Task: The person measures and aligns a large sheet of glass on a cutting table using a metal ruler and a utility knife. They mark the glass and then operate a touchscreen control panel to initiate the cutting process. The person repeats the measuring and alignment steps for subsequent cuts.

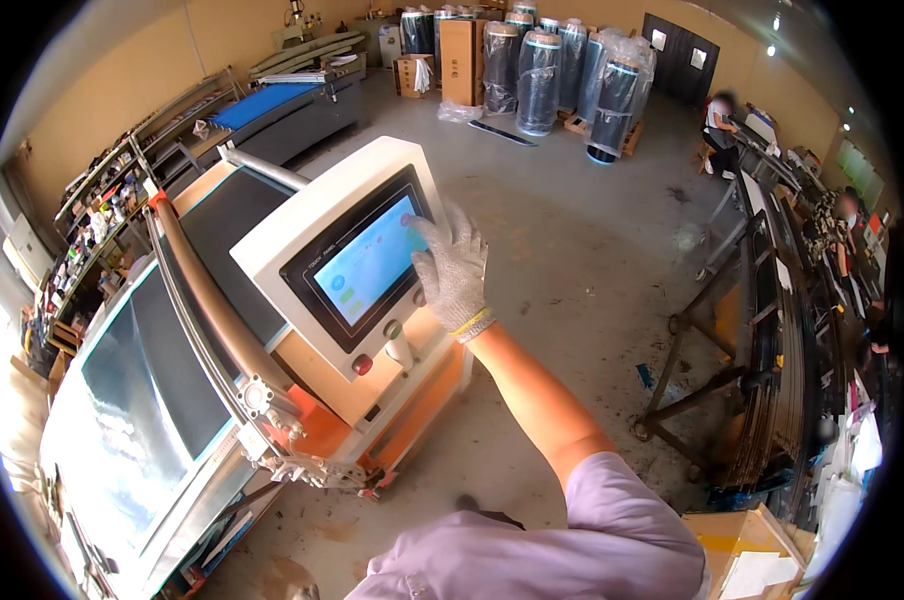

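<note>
My right hand (455,268), in a grey knit glove with a yellow cuff edge, reaches up to a control panel (272,238) in a white housing. Its fingers are stretched out and apart, and a fingertip lies at the upper right of the lit blue touch screen (367,262). Nothing is held in it. Below the screen sit a red push button (361,365) and a dark knob (392,328). The panel stands at the corner of a large machine with a long brown roller (207,290) across its dark bed (152,370). My left hand does not show.
Plastic-wrapped rolls (540,85) and a tall cardboard box (462,62) stand at the back. Along the right runs a rack of long dark strips (772,400); two people sit beyond it. Cluttered shelves (97,225) line the left, near a blue-topped table (267,105).
</note>
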Demonstrator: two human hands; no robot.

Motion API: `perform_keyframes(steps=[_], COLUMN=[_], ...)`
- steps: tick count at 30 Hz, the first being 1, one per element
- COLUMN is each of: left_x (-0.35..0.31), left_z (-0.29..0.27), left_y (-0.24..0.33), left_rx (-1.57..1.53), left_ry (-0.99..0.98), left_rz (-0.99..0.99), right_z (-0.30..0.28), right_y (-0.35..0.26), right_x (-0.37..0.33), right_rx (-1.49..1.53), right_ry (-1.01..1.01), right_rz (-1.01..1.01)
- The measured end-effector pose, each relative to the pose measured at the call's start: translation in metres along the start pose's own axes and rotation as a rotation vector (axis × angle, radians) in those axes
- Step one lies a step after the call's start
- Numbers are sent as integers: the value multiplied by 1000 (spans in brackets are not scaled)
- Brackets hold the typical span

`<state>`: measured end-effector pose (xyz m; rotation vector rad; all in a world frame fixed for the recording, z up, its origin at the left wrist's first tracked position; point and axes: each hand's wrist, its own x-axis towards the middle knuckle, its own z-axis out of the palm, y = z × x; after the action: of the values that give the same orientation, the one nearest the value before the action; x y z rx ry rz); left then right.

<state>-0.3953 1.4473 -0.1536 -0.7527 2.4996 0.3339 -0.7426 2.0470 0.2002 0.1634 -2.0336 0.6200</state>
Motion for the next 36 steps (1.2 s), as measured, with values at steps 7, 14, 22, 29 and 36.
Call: perform_keyframes(steps=[7, 14, 22, 29, 36], left_x=[-21, -26, -49, -73, -48], left_z=[29, 34, 60, 99, 42], left_y=[14, -2, -122, -247, -303], left_rx=[-145, -250, -450, -504, -431], left_ry=[-41, -18, 62, 69, 190], left_rz=[-88, -88, -268, -445, -362], right_z=[3, 18, 79, 113, 167], right_y=[2, -7, -59, -160, -270], right_x=[-22, -46, -265, -478, -488], right_rx=[140, -14, 48, 250, 570], right_ry=[79, 161, 26, -625, -660], right_rz=[103, 156, 690, 1088, 785])
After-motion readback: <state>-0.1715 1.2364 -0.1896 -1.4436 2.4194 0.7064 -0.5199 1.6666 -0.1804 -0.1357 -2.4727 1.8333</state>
